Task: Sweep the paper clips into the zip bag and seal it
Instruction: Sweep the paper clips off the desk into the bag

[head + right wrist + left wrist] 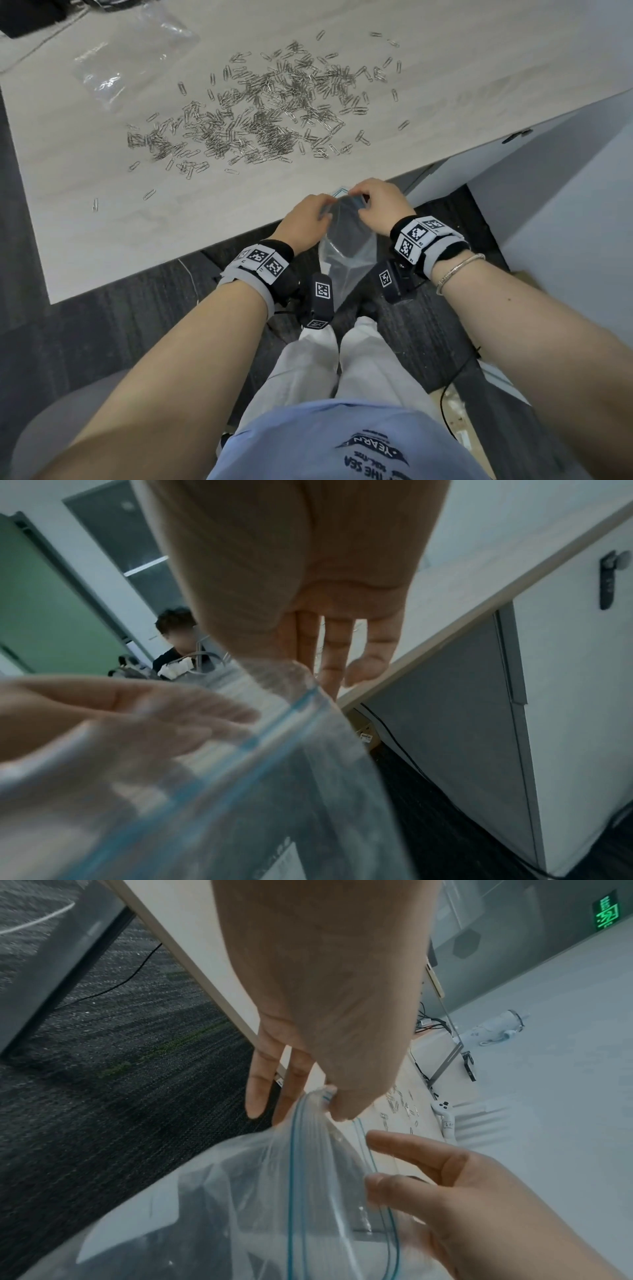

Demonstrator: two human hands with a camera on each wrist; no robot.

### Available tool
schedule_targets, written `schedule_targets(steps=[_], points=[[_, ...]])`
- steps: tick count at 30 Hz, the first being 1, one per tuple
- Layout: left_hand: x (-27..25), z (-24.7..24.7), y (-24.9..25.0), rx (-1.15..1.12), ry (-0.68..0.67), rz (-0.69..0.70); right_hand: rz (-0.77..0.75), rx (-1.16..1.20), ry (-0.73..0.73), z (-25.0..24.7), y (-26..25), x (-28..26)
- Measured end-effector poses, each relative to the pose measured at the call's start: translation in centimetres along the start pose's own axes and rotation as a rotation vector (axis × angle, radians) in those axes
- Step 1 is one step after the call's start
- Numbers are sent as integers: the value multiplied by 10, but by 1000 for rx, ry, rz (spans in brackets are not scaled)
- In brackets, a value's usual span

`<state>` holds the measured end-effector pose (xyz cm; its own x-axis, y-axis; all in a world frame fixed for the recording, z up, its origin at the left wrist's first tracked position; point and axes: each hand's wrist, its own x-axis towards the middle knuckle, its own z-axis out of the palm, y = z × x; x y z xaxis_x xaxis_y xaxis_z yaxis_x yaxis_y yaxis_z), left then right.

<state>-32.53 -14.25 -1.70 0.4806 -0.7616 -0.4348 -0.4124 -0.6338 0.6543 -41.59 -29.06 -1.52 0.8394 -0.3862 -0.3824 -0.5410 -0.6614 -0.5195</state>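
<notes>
Both hands hold a clear zip bag (346, 240) at the near edge of the desk (85, 212), its mouth level with the desk edge and its body hanging below, over the dark carpet (102, 325). Left hand (306, 219) pinches one corner of the bag's mouth between thumb and forefinger – the left wrist view shows the blue zip line (293, 1164) bunched at that pinch, the other fingers (260, 1080) straight and loosely spread below the desk edge. Right hand (378, 205) pinches the opposite side of the mouth; in the left wrist view its thumb and forefinger close on the plastic, and in the right wrist view the remaining fingers (337, 653) point down, slightly apart, near the desk edge. The mouth looks partly open between the two hands, but how far I cannot tell.

Paper clips (260, 109) lie scattered in a wide loose heap on the desk, beyond the bag and a little to its left – a few strays (149, 194) lie nearer the desk edge. A second clear plastic bag (133, 58) lies flat on the desk, beyond the clips and further left. Both wrists wear bands with black-and-white marker squares (263, 262).
</notes>
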Motion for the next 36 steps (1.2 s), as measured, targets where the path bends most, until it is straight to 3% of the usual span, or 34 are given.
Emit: schedule_targets(steps=[5, 8, 16, 22, 28, 36], points=[[-7, 1, -6, 160, 75, 56, 28, -48, -138, 2, -6, 10], [-17, 6, -9, 236, 101, 121, 24, -28, -135, -1, -6, 11], [-13, 8, -6, 231, -70, 255, 56, -55, -170, -4, 2, 10], [1, 10, 2, 236, -314, 107, 100, -84, -251, -7, 15, 24], [9, 14, 6, 41, -268, -119, 91, -83, -387, -8, 22, 33], [21, 25, 9, 109, -229, -48, -67, -116, -352, -22, 39, 38]])
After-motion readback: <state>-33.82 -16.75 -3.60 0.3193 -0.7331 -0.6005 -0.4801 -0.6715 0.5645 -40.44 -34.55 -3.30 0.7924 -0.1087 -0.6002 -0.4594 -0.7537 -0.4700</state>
